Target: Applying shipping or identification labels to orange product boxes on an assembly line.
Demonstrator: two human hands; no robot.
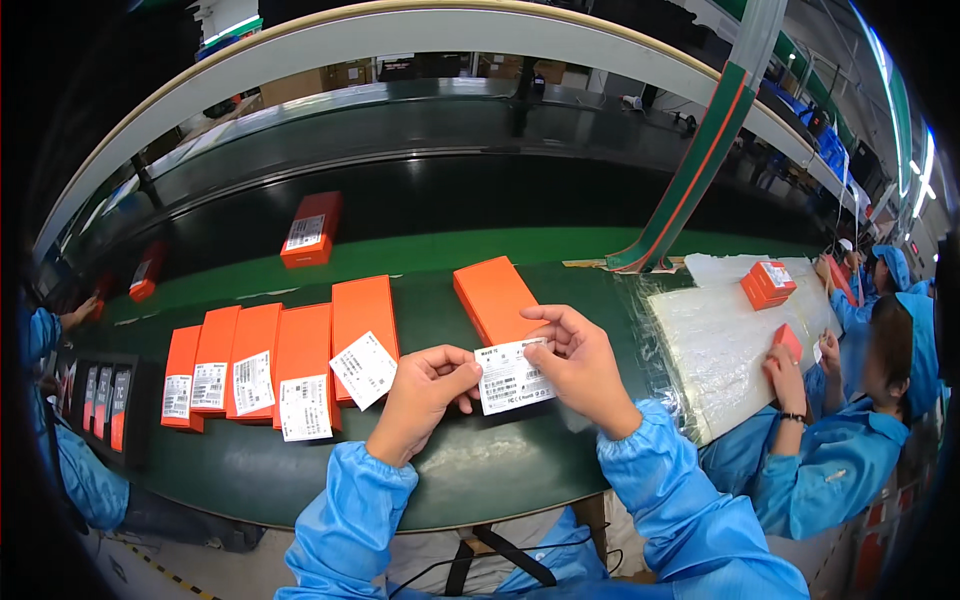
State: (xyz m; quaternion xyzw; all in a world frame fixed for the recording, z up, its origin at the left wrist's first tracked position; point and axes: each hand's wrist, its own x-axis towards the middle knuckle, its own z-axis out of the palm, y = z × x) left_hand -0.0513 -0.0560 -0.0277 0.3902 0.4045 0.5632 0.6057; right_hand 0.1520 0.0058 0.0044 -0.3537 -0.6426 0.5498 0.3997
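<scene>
Between my two hands a white printed label [508, 380] is stretched, its face turned up. My left hand [430, 392] pinches its left edge, and my right hand [578, 360] grips its upper right corner between thumb and fingers. Just beyond it lies an orange box [492, 295], partly hidden by the label and my right hand. Left of my hands several orange boxes stand in a row. The nearest box [362, 305] has a tilted label [365, 368] overhanging its edge; the label [305, 408] on the box beside it also sticks out past the lower end.
An orange box [311, 230] sits on the dark belt behind the green table [480, 470]. A green post [690, 170] rises at the right. Beyond it a co-worker [850, 420] holds an orange box by a pale sheet [715, 350]. A black tray [105, 440] stands far left.
</scene>
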